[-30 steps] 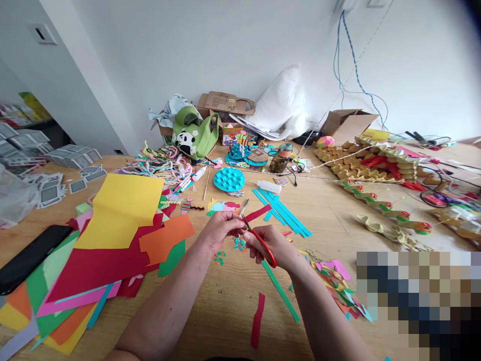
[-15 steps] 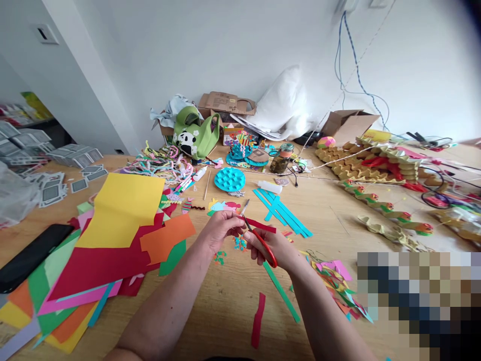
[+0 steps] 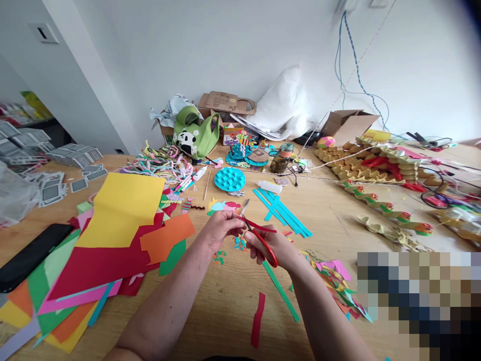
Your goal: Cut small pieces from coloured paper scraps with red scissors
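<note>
My right hand [image 3: 263, 244] is closed on the red handles of a pair of scissors [image 3: 267, 246], whose blades point up and away from me. My left hand [image 3: 223, 229] pinches one end of a narrow red paper strip [image 3: 259, 224]. The strip runs rightward across the scissors, its free end over my right hand. Small blue paper bits [image 3: 239, 242] and green bits [image 3: 220, 257] lie on the table just under my hands. A green strip [image 3: 282, 293] and another red strip [image 3: 258, 321] rest nearer to me.
Coloured paper sheets [image 3: 124, 208] and a black phone [image 3: 35, 255] cover the left side. Blue strips [image 3: 285, 215], a blue disc [image 3: 229, 179] and a glue bottle [image 3: 269, 187] lie beyond my hands. Paper scraps [image 3: 334, 281] and egg cartons [image 3: 376, 165] are at right.
The red strip has tilted and looks thinner, more edge-on. Both hands and the scissors stay in nearly the same place.
</note>
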Available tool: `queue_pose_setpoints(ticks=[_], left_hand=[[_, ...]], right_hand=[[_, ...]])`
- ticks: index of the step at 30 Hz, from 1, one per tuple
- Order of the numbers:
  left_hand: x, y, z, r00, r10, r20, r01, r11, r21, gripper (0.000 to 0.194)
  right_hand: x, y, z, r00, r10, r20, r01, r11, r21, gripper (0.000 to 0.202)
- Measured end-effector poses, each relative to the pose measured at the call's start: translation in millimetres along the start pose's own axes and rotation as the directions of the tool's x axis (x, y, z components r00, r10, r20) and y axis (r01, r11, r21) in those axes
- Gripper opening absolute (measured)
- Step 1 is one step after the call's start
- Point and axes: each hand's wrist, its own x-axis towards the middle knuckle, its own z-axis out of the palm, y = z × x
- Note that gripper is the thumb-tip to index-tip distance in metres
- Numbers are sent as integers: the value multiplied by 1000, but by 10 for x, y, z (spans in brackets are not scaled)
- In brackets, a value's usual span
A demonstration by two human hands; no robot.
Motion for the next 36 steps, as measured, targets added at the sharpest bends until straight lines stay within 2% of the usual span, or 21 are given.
queue_pose_setpoints(ticks=[8,21,28,36], left_hand=[[2,21,-12,1000,-21,-17,21,999,-35,14],[-5,15,25,999,13,-30,-14,1000,-28,17],[-10,34,7,1000,-18,-10,18,999,-52,15],[-10,46,-18,998,-63,-2,63,996,-70,15]], right_hand=[[-18,-9,-28,1000,1,19,-1,1000,23,47],[19,40,12,1000,1,-3,0,998,63,45],[-4,23,-5,997,-59,40,55,995,85,46],[-50,-54,-40,997,18,73,-21,999,44,49]])
